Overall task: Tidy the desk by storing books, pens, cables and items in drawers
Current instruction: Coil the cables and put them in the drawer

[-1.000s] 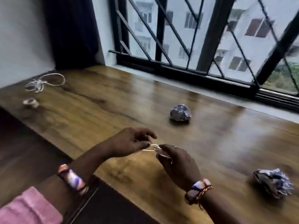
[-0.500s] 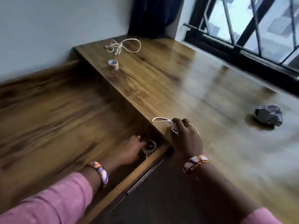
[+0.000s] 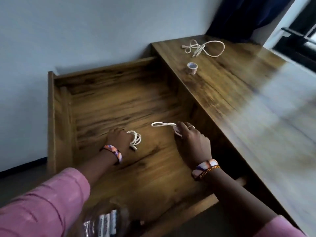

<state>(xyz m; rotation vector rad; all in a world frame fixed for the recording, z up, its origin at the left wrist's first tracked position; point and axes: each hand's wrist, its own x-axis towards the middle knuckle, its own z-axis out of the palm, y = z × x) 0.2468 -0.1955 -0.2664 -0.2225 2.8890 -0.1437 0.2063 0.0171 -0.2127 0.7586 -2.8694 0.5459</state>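
Cable-storing step: the left hand (image 3: 119,136) grips a coiled white cable (image 3: 136,140) inside the open wooden drawer (image 3: 51,117); the right hand (image 3: 191,139) pinches another looped white cable (image 3: 162,124), to be released next

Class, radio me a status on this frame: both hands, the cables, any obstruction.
Left hand grips coiled cable in open drawer. Right hand holds looped cable above it. Loose cable, tape roll remain on desk. No obstruction.
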